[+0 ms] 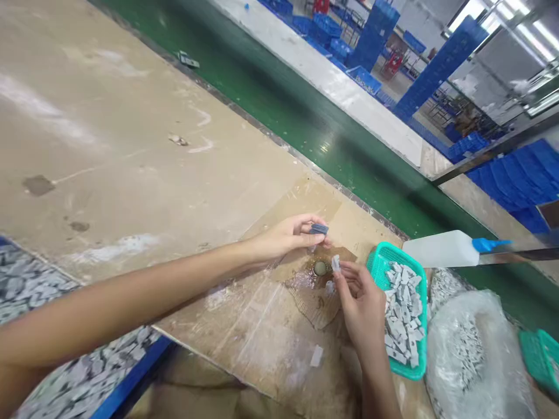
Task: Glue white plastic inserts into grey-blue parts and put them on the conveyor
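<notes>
My left hand (305,231) pinches a small dark grey-blue block-shaped part (318,228) above the worktable. A short way to its right and nearer to me, my right hand (360,288) grips a small whitish plastic piece (336,263) between thumb and fingertips. Between the hands, a small round disc-like spot (320,268) shows on a wet brown patch of cardboard (321,308). Beside my right hand stands a green basket (421,326) holding many pale grey plastic pieces (402,308). The two held parts are apart.
A white bottle with a blue tip (441,249) lies behind the basket. To the right sits a clear plastic bag (493,349) of small parts. A green conveyor belt (279,110) runs past the table (131,174). At lower left, a blue bin (131,372) holds grey parts.
</notes>
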The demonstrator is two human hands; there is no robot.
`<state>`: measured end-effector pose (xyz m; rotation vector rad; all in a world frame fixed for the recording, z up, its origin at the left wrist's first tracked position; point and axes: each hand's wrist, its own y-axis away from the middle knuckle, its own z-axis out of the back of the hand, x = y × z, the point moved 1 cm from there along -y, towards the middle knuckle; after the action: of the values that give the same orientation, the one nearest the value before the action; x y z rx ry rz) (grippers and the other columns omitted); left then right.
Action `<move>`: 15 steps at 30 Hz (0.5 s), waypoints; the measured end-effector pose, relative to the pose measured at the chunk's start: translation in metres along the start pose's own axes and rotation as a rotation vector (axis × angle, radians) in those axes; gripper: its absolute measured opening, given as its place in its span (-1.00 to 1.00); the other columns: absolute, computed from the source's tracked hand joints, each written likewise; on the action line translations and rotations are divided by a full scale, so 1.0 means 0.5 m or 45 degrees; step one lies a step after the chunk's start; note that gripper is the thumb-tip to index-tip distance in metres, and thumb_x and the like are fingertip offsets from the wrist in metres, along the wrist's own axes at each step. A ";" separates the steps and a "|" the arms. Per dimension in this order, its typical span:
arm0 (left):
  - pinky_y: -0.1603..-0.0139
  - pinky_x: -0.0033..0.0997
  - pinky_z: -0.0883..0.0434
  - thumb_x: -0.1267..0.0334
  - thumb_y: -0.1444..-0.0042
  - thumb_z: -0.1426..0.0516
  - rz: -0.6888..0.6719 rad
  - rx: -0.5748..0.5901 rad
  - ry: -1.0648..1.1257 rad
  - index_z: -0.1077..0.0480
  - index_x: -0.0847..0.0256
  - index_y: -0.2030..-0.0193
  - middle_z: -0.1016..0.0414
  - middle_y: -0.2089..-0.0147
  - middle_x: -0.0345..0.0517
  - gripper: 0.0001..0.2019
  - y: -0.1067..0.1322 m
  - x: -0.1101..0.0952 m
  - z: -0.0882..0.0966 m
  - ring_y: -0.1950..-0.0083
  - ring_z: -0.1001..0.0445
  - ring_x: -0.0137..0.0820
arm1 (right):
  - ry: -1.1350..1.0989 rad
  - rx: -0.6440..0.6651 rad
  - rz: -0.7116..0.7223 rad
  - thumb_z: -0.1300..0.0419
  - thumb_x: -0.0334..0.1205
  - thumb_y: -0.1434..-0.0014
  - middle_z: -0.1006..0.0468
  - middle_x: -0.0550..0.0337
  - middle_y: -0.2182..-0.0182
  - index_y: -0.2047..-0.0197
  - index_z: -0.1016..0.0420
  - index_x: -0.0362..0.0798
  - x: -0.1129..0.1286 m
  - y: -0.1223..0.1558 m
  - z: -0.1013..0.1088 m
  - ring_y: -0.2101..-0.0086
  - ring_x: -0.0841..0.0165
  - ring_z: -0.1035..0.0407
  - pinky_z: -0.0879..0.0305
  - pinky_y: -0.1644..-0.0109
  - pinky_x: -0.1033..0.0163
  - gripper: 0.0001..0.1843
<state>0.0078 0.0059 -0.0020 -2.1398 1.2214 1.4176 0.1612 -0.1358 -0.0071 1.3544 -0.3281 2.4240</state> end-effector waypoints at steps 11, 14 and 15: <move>0.03 -0.32 -0.35 0.03 -0.20 -0.16 0.161 -0.039 0.348 -0.50 0.28 0.01 -0.35 0.36 -0.16 -0.63 0.000 -0.010 0.004 0.28 -0.34 -0.45 | 0.423 -0.057 0.439 -0.21 -0.31 -0.26 -0.67 0.15 0.24 0.11 -0.60 -0.10 0.014 0.012 -0.001 0.31 0.41 -0.56 -0.47 0.18 0.36 -0.82; -0.03 -0.28 -0.38 -0.03 -0.26 -0.07 0.233 -0.044 0.460 -0.50 0.26 0.00 -0.44 0.27 -0.07 -0.59 0.001 -0.013 0.008 0.20 -0.40 -0.40 | 0.574 -0.025 0.559 -0.19 -0.35 -0.28 -0.66 0.13 0.24 0.04 -0.60 -0.13 0.019 0.011 -0.004 0.31 0.41 -0.55 -0.44 0.19 0.38 -0.77; -0.05 -0.28 -0.38 0.00 -0.27 -0.07 0.242 -0.051 0.486 -0.50 0.25 0.00 -0.47 0.22 -0.04 -0.61 0.002 -0.015 0.009 0.17 -0.42 -0.39 | 0.606 -0.009 0.582 -0.19 -0.36 -0.28 -0.66 0.13 0.27 0.02 -0.60 -0.14 0.019 0.010 -0.005 0.33 0.43 -0.54 -0.43 0.22 0.40 -0.76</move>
<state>0.0034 0.0118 0.0025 -2.4567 1.5785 1.1386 0.1525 -0.1378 -0.0003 0.7079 -0.5633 3.0090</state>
